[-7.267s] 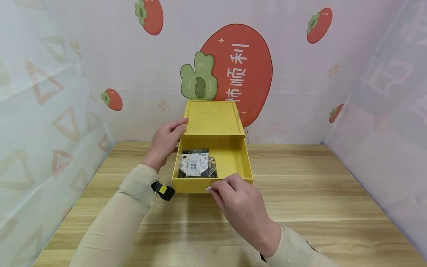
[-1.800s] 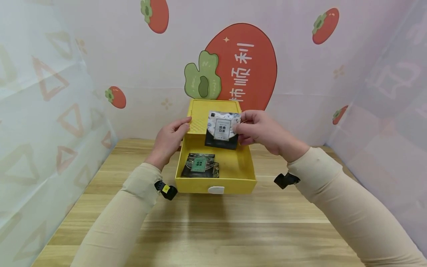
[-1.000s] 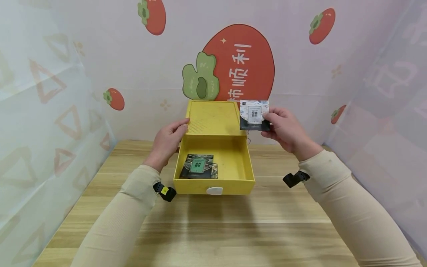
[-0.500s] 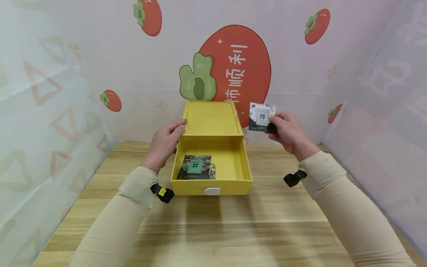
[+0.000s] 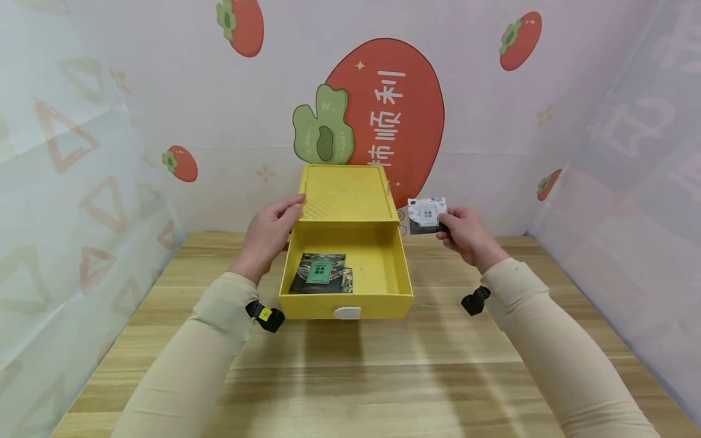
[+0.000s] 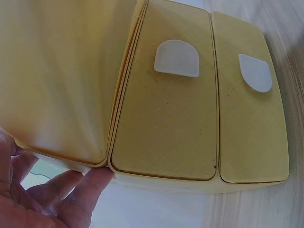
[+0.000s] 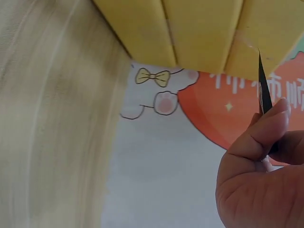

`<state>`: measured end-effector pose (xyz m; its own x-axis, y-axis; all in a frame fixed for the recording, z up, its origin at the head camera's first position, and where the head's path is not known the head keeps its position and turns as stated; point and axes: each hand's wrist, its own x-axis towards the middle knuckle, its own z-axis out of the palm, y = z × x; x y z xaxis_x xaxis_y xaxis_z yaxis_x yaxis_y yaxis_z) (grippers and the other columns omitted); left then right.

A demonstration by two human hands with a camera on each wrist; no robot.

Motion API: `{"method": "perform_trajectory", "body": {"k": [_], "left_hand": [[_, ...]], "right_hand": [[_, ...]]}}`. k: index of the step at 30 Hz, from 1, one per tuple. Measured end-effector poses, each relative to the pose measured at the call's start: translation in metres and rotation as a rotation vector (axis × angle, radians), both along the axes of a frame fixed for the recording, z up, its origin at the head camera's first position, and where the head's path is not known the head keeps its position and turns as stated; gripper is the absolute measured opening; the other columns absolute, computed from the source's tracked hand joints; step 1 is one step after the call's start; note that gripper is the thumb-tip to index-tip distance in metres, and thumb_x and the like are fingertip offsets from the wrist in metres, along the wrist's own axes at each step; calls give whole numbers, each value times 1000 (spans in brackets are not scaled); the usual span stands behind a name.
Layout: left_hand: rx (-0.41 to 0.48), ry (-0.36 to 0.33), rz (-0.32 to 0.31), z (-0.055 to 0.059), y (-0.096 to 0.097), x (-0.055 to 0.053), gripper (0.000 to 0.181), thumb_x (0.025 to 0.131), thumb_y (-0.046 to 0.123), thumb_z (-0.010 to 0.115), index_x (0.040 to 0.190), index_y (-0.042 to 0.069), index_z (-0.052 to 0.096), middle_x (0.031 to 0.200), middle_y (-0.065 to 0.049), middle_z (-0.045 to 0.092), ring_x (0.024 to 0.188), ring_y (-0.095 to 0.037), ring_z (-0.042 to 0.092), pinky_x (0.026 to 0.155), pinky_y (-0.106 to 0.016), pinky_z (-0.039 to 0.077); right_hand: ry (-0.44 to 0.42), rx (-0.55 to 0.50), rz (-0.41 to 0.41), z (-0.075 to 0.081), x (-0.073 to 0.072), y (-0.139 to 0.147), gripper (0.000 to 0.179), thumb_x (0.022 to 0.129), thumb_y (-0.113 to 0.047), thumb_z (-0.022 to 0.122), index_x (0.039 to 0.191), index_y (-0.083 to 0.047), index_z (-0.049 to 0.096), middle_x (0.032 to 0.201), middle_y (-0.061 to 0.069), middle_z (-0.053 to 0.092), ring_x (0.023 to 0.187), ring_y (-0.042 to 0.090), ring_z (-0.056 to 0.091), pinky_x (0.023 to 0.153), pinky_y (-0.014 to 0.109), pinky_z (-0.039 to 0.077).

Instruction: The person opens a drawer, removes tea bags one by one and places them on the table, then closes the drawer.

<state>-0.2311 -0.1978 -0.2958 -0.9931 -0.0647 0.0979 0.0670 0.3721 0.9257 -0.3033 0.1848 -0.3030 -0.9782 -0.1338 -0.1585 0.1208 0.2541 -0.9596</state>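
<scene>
drawer unit: smooth plastic | tabletop: wood-grained, faintly glossy | sachet: smooth, paper-like | left sleeve: matt cloth

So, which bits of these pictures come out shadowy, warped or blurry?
Head view: soft shadow on the wooden table below the open top drawer; finest print on the sachet too small to read. Left wrist view: hazy, closed drawer fronts bowing at the outer edge. Right wrist view: table grain looks smeared, yellow drawer unit soft, sachet nearly edge-on with its label hidden.
</scene>
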Motion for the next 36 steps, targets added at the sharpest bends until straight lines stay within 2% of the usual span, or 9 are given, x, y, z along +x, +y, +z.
{"method": "perform_trajectory", "body": {"k": [7,12,15,20,30,36], "left_hand": [[4,2,-6,-1,-1,0,49,106,49,48,153,35,55,160,4,49,126,-26,60,90,-46,62],[6,1,-8,-1,0,-1,49,106,50,49,152,36,55,160,4,48,127,-25,59,91,-46,62],[8,1,-9,-2,0,-1,49,106,52,49,152,37,55,160,5,48,127,-24,59,91,-46,62],[12,2,-11,-1,-1,0,49,106,53,49,152,37,55,160,5,48,127,-25,59,92,-47,61],[10,1,-5,-2,0,0,49,106,52,49,152,36,55,160,3,49,128,-26,60,92,-47,61],[1,-1,0,-2,0,0,49,106,51,48,153,36,55,160,3,49,126,-26,60,91,-47,62]], "right_hand": [[-69,-10,29,-28,-8,-7,43,111,-13,44,148,8,40,101,6,61,69,1,59,62,13,52],[-124,30,59,-46,-12,-9,48,110,-11,48,152,9,37,113,13,62,74,4,62,70,15,56],[-148,73,55,-56,-14,-9,47,110,-13,50,151,8,41,120,18,62,76,6,64,73,16,58],[-193,129,32,-72,-18,-11,43,110,-16,53,146,7,48,123,21,63,75,9,65,68,17,57],[-228,147,-25,-93,-20,-17,38,108,-11,54,141,8,54,115,18,65,66,6,57,62,17,54],[-212,197,-32,-104,-22,-15,30,106,-10,57,129,10,60,89,8,66,62,6,57,59,16,54]]}}
